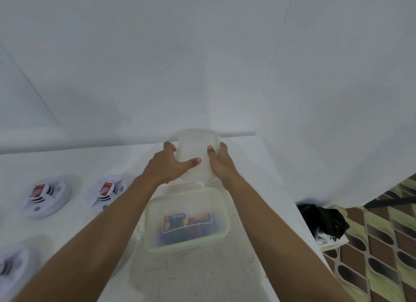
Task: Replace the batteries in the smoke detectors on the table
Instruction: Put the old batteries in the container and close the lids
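- Currently, translucent lid (196, 141): gripped at both sides by left hand (167, 166) and right hand (222, 167), beyond the container (153, 223).
- Container: open on table (252, 211), batteries (186, 223) inside.
- Smoke detectors (46, 194): three, on table's left, apart from container.

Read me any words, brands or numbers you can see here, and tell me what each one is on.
Nothing is readable.
The red label on the left smoke detector: too blurred.
The red label on the next smoke detector: too blurred.
The batteries in the clear box: print too blurred.
The lid: no text shows.
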The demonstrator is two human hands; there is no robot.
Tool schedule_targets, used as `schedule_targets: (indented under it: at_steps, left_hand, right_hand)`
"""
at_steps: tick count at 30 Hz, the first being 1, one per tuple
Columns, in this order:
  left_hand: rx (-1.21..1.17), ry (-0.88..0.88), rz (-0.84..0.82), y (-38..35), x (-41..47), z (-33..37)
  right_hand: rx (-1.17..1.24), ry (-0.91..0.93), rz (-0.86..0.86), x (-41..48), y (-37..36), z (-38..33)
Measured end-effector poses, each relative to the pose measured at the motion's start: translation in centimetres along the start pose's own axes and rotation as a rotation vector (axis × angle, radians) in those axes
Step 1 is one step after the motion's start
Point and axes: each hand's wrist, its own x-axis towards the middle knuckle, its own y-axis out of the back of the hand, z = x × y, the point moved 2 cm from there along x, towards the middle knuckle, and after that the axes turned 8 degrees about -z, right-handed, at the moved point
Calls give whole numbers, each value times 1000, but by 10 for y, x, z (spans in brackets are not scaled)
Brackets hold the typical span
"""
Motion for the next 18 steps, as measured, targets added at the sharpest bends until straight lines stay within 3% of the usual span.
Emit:
schedule_targets:
  at_steps: [6, 18]
  left_hand:
    - [-250, -157, -137, -10, 12, 8]
    - [-396, -87, -194, -20, 19, 5]
  right_hand:
    - [-51, 50, -38, 0, 4, -1]
    - [-69, 68, -48, 6, -1, 4]
